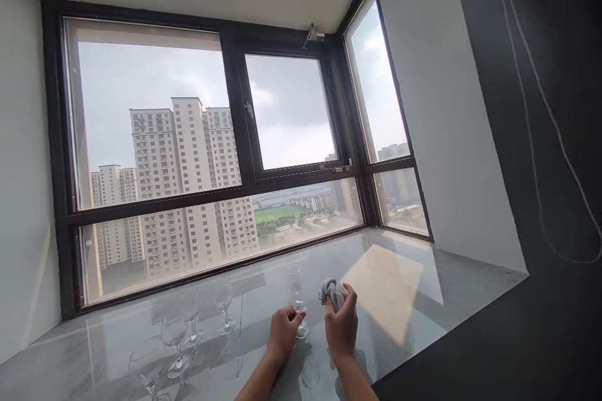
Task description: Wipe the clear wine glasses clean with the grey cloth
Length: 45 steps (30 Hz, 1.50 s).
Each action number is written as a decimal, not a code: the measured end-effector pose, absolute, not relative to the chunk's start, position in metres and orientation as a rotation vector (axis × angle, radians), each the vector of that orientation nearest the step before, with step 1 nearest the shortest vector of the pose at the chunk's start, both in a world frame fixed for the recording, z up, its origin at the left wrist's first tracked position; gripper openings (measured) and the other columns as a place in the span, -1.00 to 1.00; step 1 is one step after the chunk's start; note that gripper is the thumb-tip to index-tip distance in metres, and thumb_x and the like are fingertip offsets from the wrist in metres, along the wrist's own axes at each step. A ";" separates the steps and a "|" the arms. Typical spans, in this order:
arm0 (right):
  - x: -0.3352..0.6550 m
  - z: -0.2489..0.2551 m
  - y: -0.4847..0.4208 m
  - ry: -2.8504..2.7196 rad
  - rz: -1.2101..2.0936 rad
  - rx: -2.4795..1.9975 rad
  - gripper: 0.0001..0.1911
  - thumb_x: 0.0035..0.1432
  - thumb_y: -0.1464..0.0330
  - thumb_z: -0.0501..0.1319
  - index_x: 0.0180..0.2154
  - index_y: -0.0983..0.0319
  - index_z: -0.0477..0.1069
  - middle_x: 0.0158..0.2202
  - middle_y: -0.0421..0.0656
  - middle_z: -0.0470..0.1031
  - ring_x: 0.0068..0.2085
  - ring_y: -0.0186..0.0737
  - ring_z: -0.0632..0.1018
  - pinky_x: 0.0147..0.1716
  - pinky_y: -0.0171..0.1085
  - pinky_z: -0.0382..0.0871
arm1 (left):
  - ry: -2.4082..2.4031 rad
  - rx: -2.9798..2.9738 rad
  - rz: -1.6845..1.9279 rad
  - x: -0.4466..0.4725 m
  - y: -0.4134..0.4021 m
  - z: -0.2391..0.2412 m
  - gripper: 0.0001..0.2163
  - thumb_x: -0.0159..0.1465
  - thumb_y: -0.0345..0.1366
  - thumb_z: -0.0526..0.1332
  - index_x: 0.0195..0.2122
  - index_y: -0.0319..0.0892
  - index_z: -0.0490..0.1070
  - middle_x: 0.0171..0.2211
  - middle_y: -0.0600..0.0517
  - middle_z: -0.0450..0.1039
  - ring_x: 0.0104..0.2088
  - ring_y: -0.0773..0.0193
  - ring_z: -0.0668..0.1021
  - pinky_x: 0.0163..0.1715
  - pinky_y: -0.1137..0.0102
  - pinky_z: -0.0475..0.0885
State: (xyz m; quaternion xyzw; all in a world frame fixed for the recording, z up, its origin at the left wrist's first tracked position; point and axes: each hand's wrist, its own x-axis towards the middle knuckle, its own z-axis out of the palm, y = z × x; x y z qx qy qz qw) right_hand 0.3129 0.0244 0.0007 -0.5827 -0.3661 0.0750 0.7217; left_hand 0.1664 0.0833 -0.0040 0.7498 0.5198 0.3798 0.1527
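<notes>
My left hand (283, 332) is closed around the stem of a clear wine glass (295, 288) that stands upright on the glossy grey marble sill (399, 301). Just to its right, my right hand (342, 322) pinches a small grey cloth (329, 290), held close beside the glass bowl. Both forearms come up from the bottom edge of the view.
Several more clear stemmed glasses stand to the left: one (224, 307), a pair (181, 338), another (148, 373) at the bottom. A large dark-framed bay window (235, 138) rises behind the sill. A white wall (442, 125) and a dark wall (540, 138) bound the right.
</notes>
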 end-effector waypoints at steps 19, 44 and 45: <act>0.310 0.001 0.029 -0.824 0.138 -1.214 -0.52 0.26 0.16 0.06 0.16 0.17 0.14 -0.03 0.08 0.51 0.00 0.12 0.56 -0.01 -0.07 0.41 | 1.662 2.394 0.852 0.180 0.099 -0.007 -0.75 0.26 -0.18 0.28 -0.10 -0.13 0.62 -0.03 -0.11 0.54 0.05 0.00 0.52 0.04 0.22 0.36; 0.277 0.001 0.019 -1.249 -0.258 -1.010 -0.56 0.32 0.27 0.15 0.20 0.14 0.20 -0.07 0.01 0.60 -0.05 0.04 0.65 -0.12 -0.03 0.60 | 2.232 1.201 1.589 0.041 0.120 -0.009 -0.40 0.23 -0.23 0.23 0.28 -0.15 0.10 0.05 -0.20 0.56 -0.06 -0.02 0.65 -0.06 0.19 0.44; 0.277 0.001 0.018 -1.257 -0.260 -1.008 -0.56 0.32 0.28 0.15 0.20 0.14 0.20 -0.07 0.01 0.60 -0.06 0.04 0.65 -0.13 -0.04 0.60 | 2.237 1.212 1.561 0.041 0.122 -0.010 -0.43 0.24 -0.24 0.22 0.27 -0.15 0.13 0.00 -0.18 0.60 -0.07 -0.04 0.66 -0.05 0.17 0.43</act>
